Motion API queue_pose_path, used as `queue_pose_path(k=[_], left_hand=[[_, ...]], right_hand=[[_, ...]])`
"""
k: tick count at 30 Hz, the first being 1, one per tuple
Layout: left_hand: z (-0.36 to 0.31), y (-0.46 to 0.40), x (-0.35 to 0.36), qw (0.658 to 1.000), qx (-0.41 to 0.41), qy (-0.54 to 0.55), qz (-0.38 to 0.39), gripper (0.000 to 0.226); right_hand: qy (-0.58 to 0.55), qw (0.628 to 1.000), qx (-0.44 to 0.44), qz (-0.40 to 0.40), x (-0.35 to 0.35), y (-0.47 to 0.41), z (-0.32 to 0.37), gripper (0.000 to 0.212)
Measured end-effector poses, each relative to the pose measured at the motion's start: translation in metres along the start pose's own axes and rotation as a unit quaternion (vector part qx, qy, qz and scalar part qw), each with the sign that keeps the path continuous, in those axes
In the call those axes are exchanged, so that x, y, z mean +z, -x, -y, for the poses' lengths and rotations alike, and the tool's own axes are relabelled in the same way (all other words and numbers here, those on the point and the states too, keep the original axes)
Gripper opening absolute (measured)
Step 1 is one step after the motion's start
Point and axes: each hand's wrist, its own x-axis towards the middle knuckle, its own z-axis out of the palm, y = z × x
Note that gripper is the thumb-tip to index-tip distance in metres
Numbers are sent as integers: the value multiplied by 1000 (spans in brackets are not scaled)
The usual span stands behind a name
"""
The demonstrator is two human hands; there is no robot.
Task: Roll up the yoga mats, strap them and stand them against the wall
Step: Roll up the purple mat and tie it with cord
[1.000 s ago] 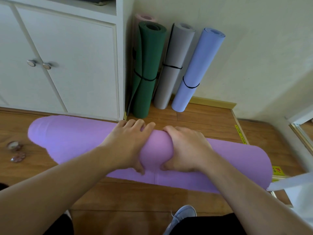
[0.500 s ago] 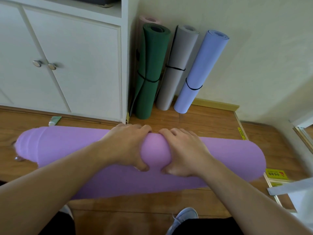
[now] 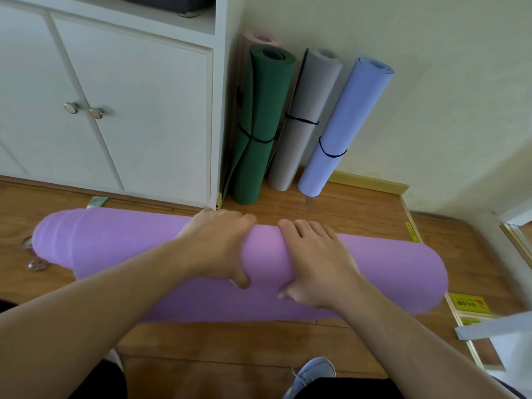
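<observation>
A thick purple yoga mat (image 3: 385,272) lies rolled across the wooden floor, with a short flat flap showing under its near side. My left hand (image 3: 218,246) and my right hand (image 3: 313,260) grip the middle of the roll side by side, fingers over the top and thumbs underneath. Against the wall stand rolled mats with black straps: a green mat (image 3: 259,122), a grey mat (image 3: 302,119) and a light blue mat (image 3: 342,128). A pink mat (image 3: 260,38) peeks out behind the green one.
A white cabinet (image 3: 138,110) with two knobbed doors stands at the left, close behind the roll. Small shiny objects (image 3: 36,264) lie on the floor by the roll's left end. A yellow label (image 3: 469,305) and a metal threshold strip (image 3: 457,321) are at the right. My shoe (image 3: 313,372) is below.
The flat part of the purple mat has grown shorter as the roll turned. The view shifted slightly; both hands keep the same grip.
</observation>
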Motion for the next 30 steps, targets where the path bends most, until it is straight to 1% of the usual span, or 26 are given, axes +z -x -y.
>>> queue_pose_path(k=[2,4,6,8,9,11,13,14,16,18,20,23,24,25,27,28,29,30], left_hand=[[0,1,1,1000,-1,1,8,83],[-2,2,8,1000,6,-3,12,92],[-5,3,15,1000,20,-18,-1,108],[-9,3,20,998,35,-45,-19,122],[-11,2,21,997,40,-57,-23,123],[-14,-1,22,997,46,-60,-20,111],[-13,-3,19,998,44,-52,-13,100],[-11,-3,16,998,37,-43,-10,95],[-4,-2,6,1000,10,-20,-6,86],[3,-1,-4,1000,-16,5,9,83],[6,1,-9,999,-24,22,29,85],[7,5,-6,999,-16,17,47,90],[6,5,-4,999,-8,12,44,96],[5,5,-1,999,4,2,38,108],[-1,5,7,998,32,-44,19,140],[-5,5,12,996,43,-77,4,148],[-8,4,16,993,53,-103,-15,147],[-10,3,19,991,61,-116,-32,140]], right_hand=[[2,1000,-1,-10,3,-3,1,110],[1,1000,-1,-17,4,-4,-1,96],[-5,1000,4,-22,2,-4,-5,93],[-35,999,22,-7,-2,-4,-9,94],[-60,998,35,9,-3,-4,-10,95],[-115,991,51,48,-3,-4,-13,101],[-139,987,43,63,-2,-2,-12,105],[-133,989,33,58,-1,-1,-11,108],[-83,996,9,37,1,0,-10,121],[-31,999,-3,17,1,-1,-9,129],[-19,1000,-1,13,1,-4,-7,122],[-27,1000,-2,-4,1,-4,-5,101],[-28,1000,1,-11,1,-5,-6,97],[-28,999,7,-16,1,-5,-7,95],[-37,999,29,-12,-1,-4,-10,93],[-53,998,45,-7,-2,-4,-12,90],[-74,995,62,1,-3,-3,-13,86],[-95,993,75,14,-4,-2,-13,84]])
